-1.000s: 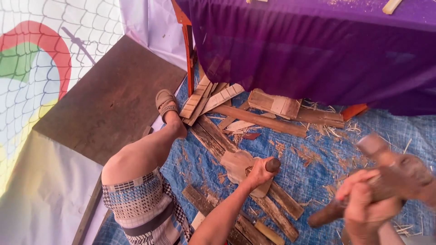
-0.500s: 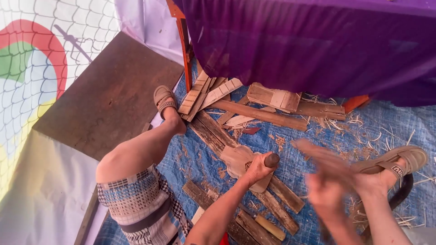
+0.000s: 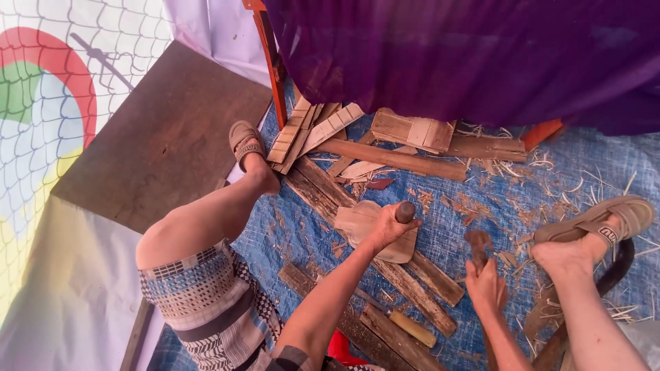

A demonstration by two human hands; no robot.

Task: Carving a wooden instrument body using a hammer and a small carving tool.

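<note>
My left hand [image 3: 387,227] grips a chisel with a dark round-topped handle [image 3: 405,211], held upright against a flat, rounded wooden workpiece [image 3: 361,221] lying on a long plank [image 3: 412,275]. My right hand [image 3: 486,287] is wrapped around the handle of a wooden mallet [image 3: 477,244], whose head sits low, just right of the chisel. I sit on the ground with both legs spread; my left sandalled foot [image 3: 245,142] is at the upper left, my right sandalled foot [image 3: 605,220] at the right.
A blue tarp [image 3: 454,227] strewn with wood shavings covers the ground. Planks and slats [image 3: 313,130] lie by a red table leg [image 3: 271,65] under a purple cloth [image 3: 467,55]. A brown board [image 3: 161,137] lies left. Another chisel [image 3: 405,324] rests near my arm.
The mallet in my right hand has swung down from a raised position at the right to low beside the chisel. My left hand and the chisel stayed on the workpiece.
</note>
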